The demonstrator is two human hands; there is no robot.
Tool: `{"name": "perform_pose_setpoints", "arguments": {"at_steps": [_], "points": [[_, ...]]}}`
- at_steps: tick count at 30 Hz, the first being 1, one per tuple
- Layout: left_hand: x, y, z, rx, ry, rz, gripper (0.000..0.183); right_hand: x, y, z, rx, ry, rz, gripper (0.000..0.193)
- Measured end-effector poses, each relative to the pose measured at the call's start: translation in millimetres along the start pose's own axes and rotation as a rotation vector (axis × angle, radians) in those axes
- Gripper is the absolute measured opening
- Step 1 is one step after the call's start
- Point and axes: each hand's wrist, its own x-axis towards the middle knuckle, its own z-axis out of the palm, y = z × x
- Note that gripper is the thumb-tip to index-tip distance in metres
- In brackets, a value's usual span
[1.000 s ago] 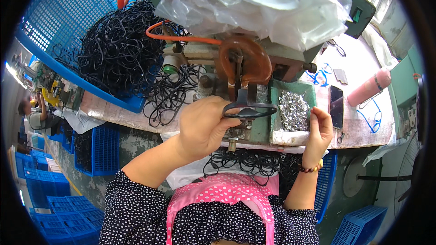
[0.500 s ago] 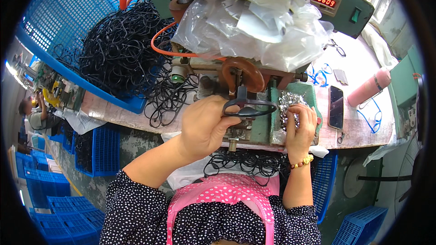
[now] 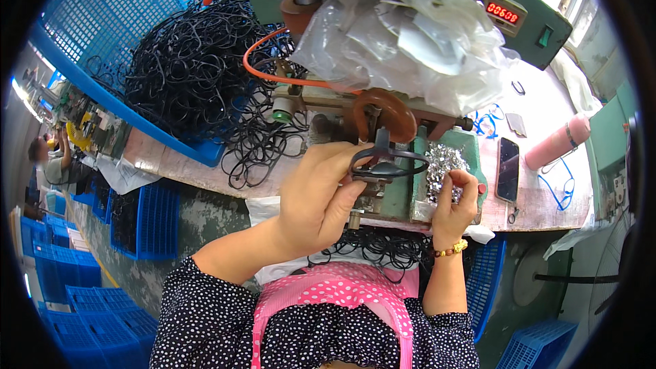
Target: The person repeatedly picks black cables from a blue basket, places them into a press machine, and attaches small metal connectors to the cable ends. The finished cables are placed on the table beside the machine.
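1. At 2 o'clock from my left hand [image 3: 318,195], the black strap loop [image 3: 384,168] is pinched between thumb and forefinger. It sits in front of the brown guard [image 3: 393,102] at 12 o'clock; I cannot tell whether they touch.
2. At 4 o'clock from the loop, my right hand [image 3: 454,215] is narrow, thumb and forefinger nearly together at the near end of the green tray [image 3: 471,147]. I cannot tell whether it grips one of the metal bits [image 3: 443,162].
3. Step in hand, as I judge it: steadying the loop with the left, picking from the tray with the right.
4. Next move, as I judge it: requires a firm, level left pinch and a fine right fingertip grip on a single bit.
5. Materials: loop dark, smooth, seemingly pliant; bits small, shiny, jumbled; guard rounded and glossy; plastic bag [image 3: 410,48], at 12 o'clock, clear and crumpled.
6. At 10 o'clock from my left hand, the lattice-walled blue basket [image 3: 102,99] holds thin black straps [image 3: 184,61], densely tangled.
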Motion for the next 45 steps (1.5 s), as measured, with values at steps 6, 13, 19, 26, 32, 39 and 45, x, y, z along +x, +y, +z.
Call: {"name": "perform_pose_setpoints", "arguments": {"at_steps": [6, 13, 19, 26, 32, 39, 45], "points": [[-25.3, -31.4, -28.7, 0.172, 0.279, 0.097, 0.043, 4.5, -2.1, -4.3, 0.003, -0.035, -0.114, 0.017], [-63.3, -119.1, -80.1, 0.268, 0.057, -0.666, 0.019, 4.4, -1.8, -5.1, 0.024, -0.049, -0.059, 0.018], [-89.4, -139.1, -67.1, 0.358, -0.026, -0.587, 0.021, 5.2, 0.4, -3.3, -0.023, -0.057, -0.09, 0.016], [-83.5, -150.1, -55.5, 0.403, -0.014, -0.469, 0.021, 5.5, -0.1, -2.6, -0.051, -0.055, -0.13, 0.016], [-69.6, -136.6, -56.3, 0.014, 0.265, -0.737, 0.008, 5.5, -0.7, -2.6, -0.057, -0.05, -0.132, 0.016], [-62.5, -99.1, -65.9, -0.21, 0.355, -0.659, 0.013, 3.4, -1.5, -0.2, 0.007, -0.024, -0.083, 0.015], [-89.6, -113.6, -51.5, -0.254, 0.261, -0.821, 0.011, 0.7, -1.3, -1.8, 0.082, -0.032, -0.002, 0.014]]}}
